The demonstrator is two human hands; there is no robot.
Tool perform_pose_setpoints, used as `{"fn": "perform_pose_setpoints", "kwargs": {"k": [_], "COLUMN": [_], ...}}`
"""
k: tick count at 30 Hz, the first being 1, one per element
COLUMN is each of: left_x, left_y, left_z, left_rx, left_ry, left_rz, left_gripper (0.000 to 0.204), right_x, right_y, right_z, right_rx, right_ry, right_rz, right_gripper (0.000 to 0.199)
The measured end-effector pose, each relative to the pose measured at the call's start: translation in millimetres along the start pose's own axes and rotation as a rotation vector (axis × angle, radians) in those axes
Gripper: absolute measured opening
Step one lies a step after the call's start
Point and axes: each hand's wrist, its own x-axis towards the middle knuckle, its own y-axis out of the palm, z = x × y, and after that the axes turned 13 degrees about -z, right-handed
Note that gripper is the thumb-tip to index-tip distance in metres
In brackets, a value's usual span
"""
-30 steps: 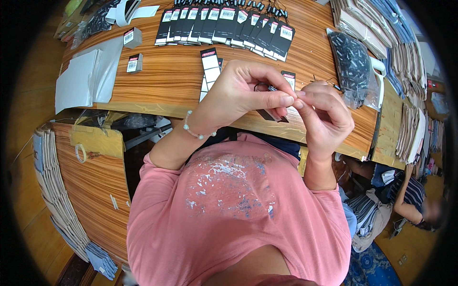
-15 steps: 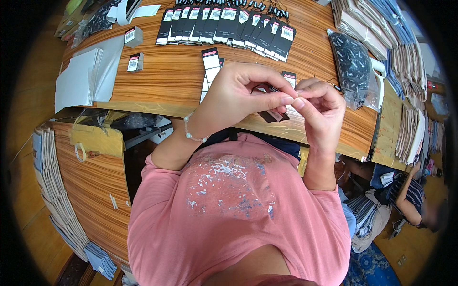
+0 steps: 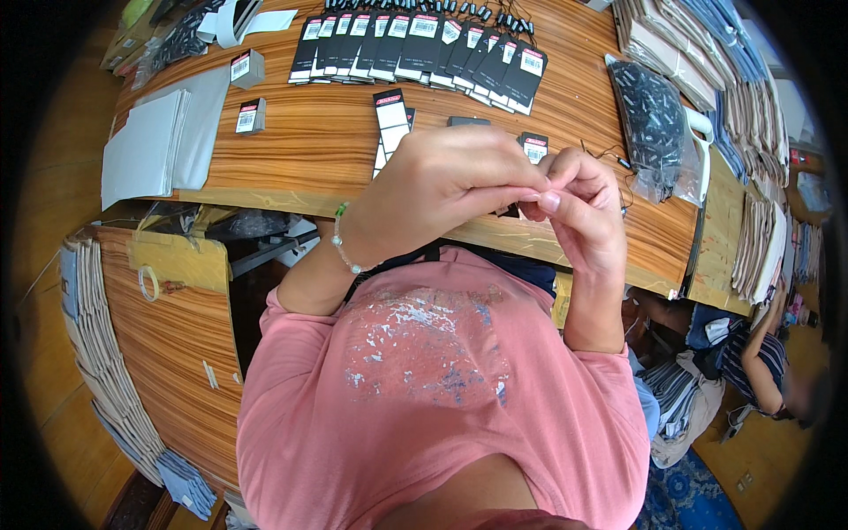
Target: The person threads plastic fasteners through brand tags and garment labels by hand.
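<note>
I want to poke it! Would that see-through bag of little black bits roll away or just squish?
The clear bag would probably squish: it lies slumped and wrinkled on the wooden table. It looks stuffed full, so likely heavy for its size. Rolling seems unlikely.

Pinched between left hand (image 3: 442, 199) and right hand (image 3: 574, 212), something too small to tell; hidden behind both, part of the black tags (image 3: 533, 146) on the wooden table (image 3: 309, 150); cut off above those, the tag row's (image 3: 415, 44) top ends.
</note>
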Motion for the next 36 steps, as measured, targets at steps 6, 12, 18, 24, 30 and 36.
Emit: {"fn": "perform_pose_setpoints", "kwargs": {"k": [6,12,18,24,30,36], "left_x": [-2,-1,-1,0,4,4], "left_y": [1,1,3,5,3,4], "left_z": [-3,1,-1,3,5,6], "left_rx": [0.088,0.033,0.070,-0.411,-0.690,-0.723], "left_ry": [0.010,0.018,-0.011,-0.424,-0.594,-0.615], "left_rz": [-0.008,-0.004,-0.025,-0.053,-0.118,-0.123], "left_gripper": [0.011,0.010,0.010,0.012,0.013,0.013], "right_x": [-2,-1,-1,-3,-7,-4], "right_y": [0,3,3,4,-2,7], "right_z": [-2,-4,-4,0,9,2], "right_rx": [0.032,0.136,0.134,-0.018,-0.227,-0.432], "right_ry": [0.069,0.092,0.099,-0.149,-0.347,-0.591], "right_rz": [-0.044,-0.010,-0.021,-0.133,-0.212,-0.235], "right_gripper": [0.008,0.007,0.008,0.008,0.011,0.012]}}
